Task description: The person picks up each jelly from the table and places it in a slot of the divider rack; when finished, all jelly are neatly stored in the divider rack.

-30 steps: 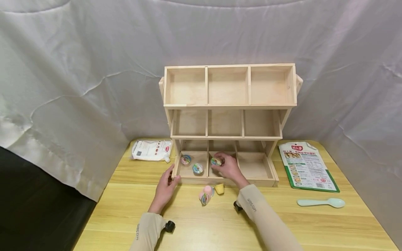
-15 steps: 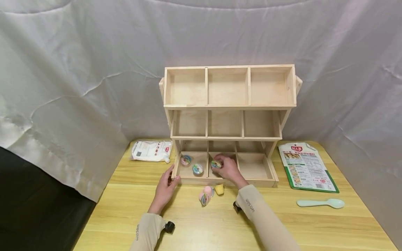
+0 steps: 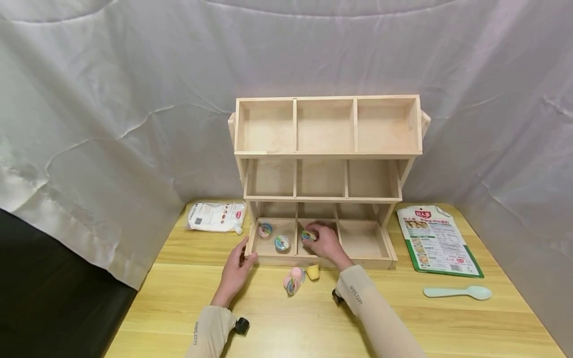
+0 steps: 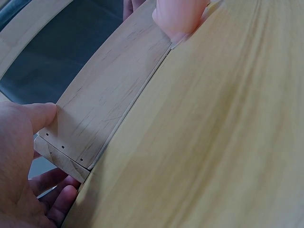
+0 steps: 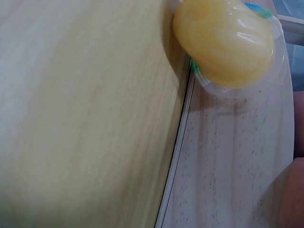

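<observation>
Grey curtain [image 3: 112, 99] hung behind the wooden rack [image 3: 327, 200]; beneath the rack, table [image 3: 286, 333] of pale wood grain. To the rack's left, white spouted pouch [image 3: 217, 216]; to its right, green-edged packet [image 3: 440, 241], with pale spoon [image 3: 458, 292] nearer the viewer.

Right hand [image 3: 326, 242]: narrow, fingertips around a jelly cup [image 3: 308, 235], inside the middle compartment of the rack's bottom tier. Contact between that cup and the compartment floor: impossible to tell. In the bottom tier's left compartment, two lidded cups [image 3: 282, 243], apart. Left hand [image 3: 237, 271]: gripping the rack's front left corner, thumb to the front board, fingers along the side. Just in front of the rack, pink cups [image 3: 293, 284] in a cluster beside a yellow cup [image 3: 313, 272].

Risks, as judged: slipping or tipping of the held cup, from smooth tapered walls; rolling of the loose cups, from rounded bodies and any brush of the right sleeve [image 3: 373, 303]; shifting of the rack, from uneven pull at the corner; knocking of knuckles on a divider, from cramped room.
</observation>
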`<state>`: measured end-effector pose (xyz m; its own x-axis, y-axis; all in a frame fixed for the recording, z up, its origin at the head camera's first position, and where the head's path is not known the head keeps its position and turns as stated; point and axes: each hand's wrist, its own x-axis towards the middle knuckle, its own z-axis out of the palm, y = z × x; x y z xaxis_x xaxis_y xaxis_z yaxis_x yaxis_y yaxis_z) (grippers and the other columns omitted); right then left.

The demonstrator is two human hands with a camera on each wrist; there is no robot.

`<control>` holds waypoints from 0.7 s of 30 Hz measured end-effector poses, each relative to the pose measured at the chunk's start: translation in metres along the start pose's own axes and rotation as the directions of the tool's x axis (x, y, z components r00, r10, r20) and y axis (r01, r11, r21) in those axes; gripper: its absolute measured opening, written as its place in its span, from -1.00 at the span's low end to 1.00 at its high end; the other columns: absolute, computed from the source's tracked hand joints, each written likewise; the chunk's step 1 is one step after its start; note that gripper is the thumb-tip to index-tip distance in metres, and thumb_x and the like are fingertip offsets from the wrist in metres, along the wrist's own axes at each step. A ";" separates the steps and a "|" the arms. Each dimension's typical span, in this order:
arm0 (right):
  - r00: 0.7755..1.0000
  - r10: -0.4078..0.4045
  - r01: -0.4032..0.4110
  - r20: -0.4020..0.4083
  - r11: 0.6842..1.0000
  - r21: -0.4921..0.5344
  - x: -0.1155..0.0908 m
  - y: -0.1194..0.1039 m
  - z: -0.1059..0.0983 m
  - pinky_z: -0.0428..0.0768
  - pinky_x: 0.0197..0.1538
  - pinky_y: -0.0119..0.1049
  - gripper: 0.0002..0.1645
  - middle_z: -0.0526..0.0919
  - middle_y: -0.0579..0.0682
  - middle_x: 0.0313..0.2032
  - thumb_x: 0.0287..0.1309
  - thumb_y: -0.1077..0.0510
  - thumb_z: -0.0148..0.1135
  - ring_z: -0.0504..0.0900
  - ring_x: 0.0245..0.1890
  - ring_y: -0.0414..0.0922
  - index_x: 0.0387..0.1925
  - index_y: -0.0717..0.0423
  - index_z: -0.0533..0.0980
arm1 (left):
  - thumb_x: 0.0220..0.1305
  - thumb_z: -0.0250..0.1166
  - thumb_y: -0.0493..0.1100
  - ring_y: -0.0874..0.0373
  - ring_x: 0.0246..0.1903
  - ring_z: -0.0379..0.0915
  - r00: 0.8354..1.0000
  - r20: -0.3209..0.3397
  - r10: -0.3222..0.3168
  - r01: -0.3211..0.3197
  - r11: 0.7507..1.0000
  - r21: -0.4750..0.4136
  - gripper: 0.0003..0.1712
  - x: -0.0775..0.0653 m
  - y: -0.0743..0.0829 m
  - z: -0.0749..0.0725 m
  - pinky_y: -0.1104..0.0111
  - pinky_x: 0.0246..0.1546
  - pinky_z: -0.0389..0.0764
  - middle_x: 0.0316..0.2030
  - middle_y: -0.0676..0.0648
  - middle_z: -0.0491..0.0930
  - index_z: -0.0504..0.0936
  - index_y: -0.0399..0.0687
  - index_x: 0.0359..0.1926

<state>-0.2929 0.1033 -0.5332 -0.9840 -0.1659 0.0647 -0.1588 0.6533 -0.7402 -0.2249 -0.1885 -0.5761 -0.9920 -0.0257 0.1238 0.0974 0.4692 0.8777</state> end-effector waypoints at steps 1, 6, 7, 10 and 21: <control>1.000 0.002 -0.002 0.000 1.000 -0.002 0.000 0.000 0.000 0.64 -0.01 0.00 -0.51 0.71 0.11 0.03 0.23 0.09 0.47 0.64 -0.11 -0.01 0.16 0.13 0.63 | 0.51 0.24 0.08 0.03 0.05 0.43 1.000 -0.001 0.001 -0.001 1.000 0.001 -0.23 0.000 0.000 0.000 0.20 0.10 0.48 0.21 -0.24 0.50 0.22 0.01 0.60; 1.000 0.000 0.000 0.002 1.000 -0.008 -0.001 -0.001 -0.001 0.65 -0.08 -0.06 -0.47 0.72 0.13 0.01 0.21 0.11 0.49 0.64 -0.16 -0.03 0.19 0.14 0.62 | 0.51 0.24 0.08 0.03 0.05 0.43 1.000 -0.003 0.001 -0.001 1.000 0.004 -0.22 0.000 -0.001 0.001 0.20 0.10 0.48 0.22 -0.24 0.49 0.22 0.01 0.60; 1.000 0.000 0.000 0.001 1.000 -0.008 -0.001 -0.001 -0.001 0.64 -0.10 -0.07 -0.47 0.72 0.13 0.00 0.21 0.12 0.49 0.63 -0.18 -0.04 0.19 0.15 0.61 | 0.51 0.24 0.09 0.04 0.06 0.43 1.000 -0.002 -0.003 0.003 1.000 0.004 -0.23 0.000 -0.001 0.001 0.20 0.11 0.49 0.22 -0.23 0.49 0.22 0.02 0.60; 1.000 -0.022 0.022 -0.010 1.000 -0.013 -0.002 0.001 -0.001 0.62 -0.15 -0.11 -0.47 0.71 0.13 0.00 0.20 0.14 0.49 0.61 -0.23 -0.06 0.19 0.18 0.61 | 0.51 0.24 0.10 0.04 0.06 0.43 1.000 0.000 -0.016 0.016 1.000 0.002 -0.23 -0.001 -0.001 0.002 0.21 0.12 0.49 0.24 -0.22 0.49 0.22 0.04 0.60; 0.982 -0.146 0.145 -0.117 0.989 -0.016 -0.020 -0.007 -0.013 0.52 0.23 0.17 -0.55 0.64 0.15 0.13 0.22 0.13 0.49 0.60 0.11 0.16 0.13 0.12 0.65 | 0.52 0.23 0.09 0.00 0.06 0.42 1.000 0.002 -0.013 0.013 1.000 0.001 -0.23 -0.001 0.001 0.001 0.18 0.11 0.49 0.25 -0.26 0.47 0.21 0.02 0.60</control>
<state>-0.2734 0.1112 -0.5205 -0.9529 -0.1719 0.2500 -0.3013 0.6339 -0.7124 -0.2239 -0.1876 -0.5761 -0.9933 -0.0296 0.1118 0.0849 0.4695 0.8788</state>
